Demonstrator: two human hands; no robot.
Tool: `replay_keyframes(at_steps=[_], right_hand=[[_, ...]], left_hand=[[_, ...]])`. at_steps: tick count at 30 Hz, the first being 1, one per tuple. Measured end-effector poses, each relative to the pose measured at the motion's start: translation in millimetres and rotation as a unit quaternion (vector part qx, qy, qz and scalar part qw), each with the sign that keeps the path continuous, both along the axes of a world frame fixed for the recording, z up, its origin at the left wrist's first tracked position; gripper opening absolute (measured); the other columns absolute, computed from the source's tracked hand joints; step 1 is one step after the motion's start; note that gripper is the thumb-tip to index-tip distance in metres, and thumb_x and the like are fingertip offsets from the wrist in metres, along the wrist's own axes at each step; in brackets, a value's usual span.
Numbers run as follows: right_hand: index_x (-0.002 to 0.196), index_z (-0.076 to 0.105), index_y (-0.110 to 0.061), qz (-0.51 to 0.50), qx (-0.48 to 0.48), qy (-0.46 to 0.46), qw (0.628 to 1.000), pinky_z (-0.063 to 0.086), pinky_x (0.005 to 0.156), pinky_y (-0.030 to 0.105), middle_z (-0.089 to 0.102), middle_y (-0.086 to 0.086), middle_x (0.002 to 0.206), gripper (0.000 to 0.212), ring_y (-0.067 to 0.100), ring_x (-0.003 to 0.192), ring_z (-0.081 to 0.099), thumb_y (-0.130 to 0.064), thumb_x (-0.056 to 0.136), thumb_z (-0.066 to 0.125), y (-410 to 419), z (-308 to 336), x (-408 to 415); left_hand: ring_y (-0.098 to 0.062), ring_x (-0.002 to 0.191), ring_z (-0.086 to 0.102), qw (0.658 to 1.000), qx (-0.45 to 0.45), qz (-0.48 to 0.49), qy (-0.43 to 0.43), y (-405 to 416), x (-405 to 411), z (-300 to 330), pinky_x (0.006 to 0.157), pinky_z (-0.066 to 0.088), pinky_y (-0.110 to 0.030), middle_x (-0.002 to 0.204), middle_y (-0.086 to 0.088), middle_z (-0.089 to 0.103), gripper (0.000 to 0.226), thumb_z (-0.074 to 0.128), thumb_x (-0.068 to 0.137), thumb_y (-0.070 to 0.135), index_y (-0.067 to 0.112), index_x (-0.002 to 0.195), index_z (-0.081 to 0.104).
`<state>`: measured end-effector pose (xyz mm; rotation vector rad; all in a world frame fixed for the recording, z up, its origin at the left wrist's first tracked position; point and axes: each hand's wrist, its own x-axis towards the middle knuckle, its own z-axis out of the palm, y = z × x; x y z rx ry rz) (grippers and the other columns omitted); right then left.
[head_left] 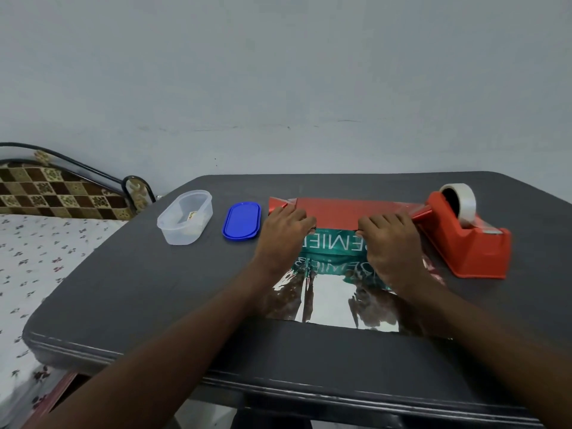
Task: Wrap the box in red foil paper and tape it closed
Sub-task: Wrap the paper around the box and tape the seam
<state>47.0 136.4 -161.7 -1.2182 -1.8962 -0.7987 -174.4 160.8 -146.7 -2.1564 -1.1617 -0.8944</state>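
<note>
First fold over the box — no tape on it yet.

My left hand (283, 224) and right hand (387, 232) press the far flap of the red foil (334, 210) down over the teal box (332, 243), fingers curled onto the flap's edge. The box sits mid-desk, toward the far edge, and its near face is bare. The foil's silver underside runs flat to the near edge, so I judge that the near flap, both ends and all taping remain. The tape dispenser (464, 239) touches the foil near the right edge. A clear tub (185, 218) and blue lid (242, 220) lie to the left on the grey desk (123, 289) — a grey wall stands behind, a bed (37, 243) left.
</note>
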Motion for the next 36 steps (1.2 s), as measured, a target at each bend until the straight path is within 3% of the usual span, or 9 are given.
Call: replay_keyframes(at_steps=[11, 17, 21, 25, 30, 32, 34, 36], right_hand=[[0.087, 0.069, -0.005, 0.006, -0.018, 0.020, 1.000, 0.045, 0.070, 0.038, 0.065, 0.010, 0.082, 0.007, 0.027, 0.076, 0.055, -0.006, 0.085, 0.076, -6.4, -6.6, 1.6], [0.099, 0.071, -0.006, 0.001, -0.042, 0.008, 0.999, 0.044, 0.073, 0.038, 0.066, 0.010, 0.089, 0.027, 0.028, 0.083, 0.056, 0.009, 0.077, 0.073, -5.8, -7.6, 6.4], [0.099, 0.071, -0.005, 0.005, -0.044, 0.021, 0.999, 0.044, 0.073, 0.040, 0.065, 0.011, 0.087, 0.029, 0.029, 0.082, 0.055, 0.013, 0.076, 0.066, -3.4, -7.4, 5.5], [0.096, 0.070, -0.005, 0.003, -0.051, 0.031, 0.998, 0.043, 0.074, 0.040, 0.066, 0.011, 0.087, 0.023, 0.029, 0.081, 0.054, 0.010, 0.079, 0.067, -3.7, -4.7, 1.6], [0.097, 0.071, -0.006, 0.001, -0.056, 0.034, 0.998, 0.045, 0.074, 0.041, 0.066, 0.010, 0.088, 0.021, 0.028, 0.082, 0.055, 0.007, 0.081, 0.069, -3.0, -4.8, 1.3], [0.098, 0.071, -0.005, 0.001, -0.057, 0.038, 0.998, 0.046, 0.073, 0.040, 0.067, 0.011, 0.088, 0.017, 0.028, 0.082, 0.056, 0.004, 0.083, 0.069, -4.1, -5.0, 1.0], [0.098, 0.072, -0.005, 0.001, -0.052, 0.039, 0.998, 0.046, 0.074, 0.040, 0.067, 0.011, 0.088, 0.016, 0.028, 0.082, 0.055, 0.002, 0.085, 0.068, -5.4, -4.8, 0.2], [0.098, 0.071, -0.005, 0.003, -0.045, 0.039, 0.998, 0.044, 0.075, 0.039, 0.066, 0.011, 0.087, 0.014, 0.028, 0.082, 0.055, 0.000, 0.089, 0.061, -6.1, -4.8, -0.4]], left_hand=[[-0.021, 0.073, 0.055, 0.999, 0.026, 0.010, 0.015, -2.0, -1.1, -11.2, 0.059, 0.045, -0.032, 0.078, -0.002, 0.061, 0.025, 0.085, 0.068, 0.005, 0.013, 0.088, 0.072], [-0.021, 0.097, 0.049, 0.996, 0.019, 0.028, 0.082, 1.6, -12.7, -3.5, 0.084, 0.041, -0.034, 0.100, 0.001, 0.060, 0.035, 0.082, 0.070, 0.009, 0.018, 0.100, 0.068], [-0.019, 0.077, 0.054, 0.993, 0.010, 0.046, 0.109, 2.2, -25.2, 8.2, 0.078, 0.031, -0.030, 0.079, 0.006, 0.060, 0.028, 0.081, 0.067, 0.007, 0.022, 0.087, 0.068], [-0.020, 0.068, 0.050, 0.994, 0.019, 0.047, 0.096, 0.9, -33.8, 5.3, 0.075, 0.031, -0.032, 0.070, 0.004, 0.057, 0.023, 0.077, 0.068, 0.002, 0.019, 0.079, 0.067], [-0.022, 0.072, 0.054, 0.999, 0.020, 0.018, 0.024, 5.7, -38.1, 3.4, 0.073, 0.042, -0.038, 0.075, 0.002, 0.061, 0.006, 0.067, 0.083, 0.015, 0.017, 0.078, 0.064], [-0.023, 0.076, 0.056, 1.000, 0.002, 0.015, -0.016, 5.1, -37.7, 7.9, 0.075, 0.043, -0.038, 0.079, 0.002, 0.062, 0.010, 0.058, 0.086, 0.021, 0.016, 0.080, 0.064], [-0.021, 0.079, 0.055, 0.989, -0.042, 0.039, -0.135, 2.6, -33.6, 18.5, 0.074, 0.043, -0.036, 0.081, 0.000, 0.061, 0.019, 0.052, 0.086, 0.028, 0.015, 0.082, 0.064], [-0.024, 0.087, 0.057, 0.950, -0.104, 0.105, -0.277, 2.0, -30.4, 36.6, 0.076, 0.044, -0.035, 0.090, -0.005, 0.063, 0.026, 0.051, 0.090, 0.034, 0.012, 0.089, 0.065]])
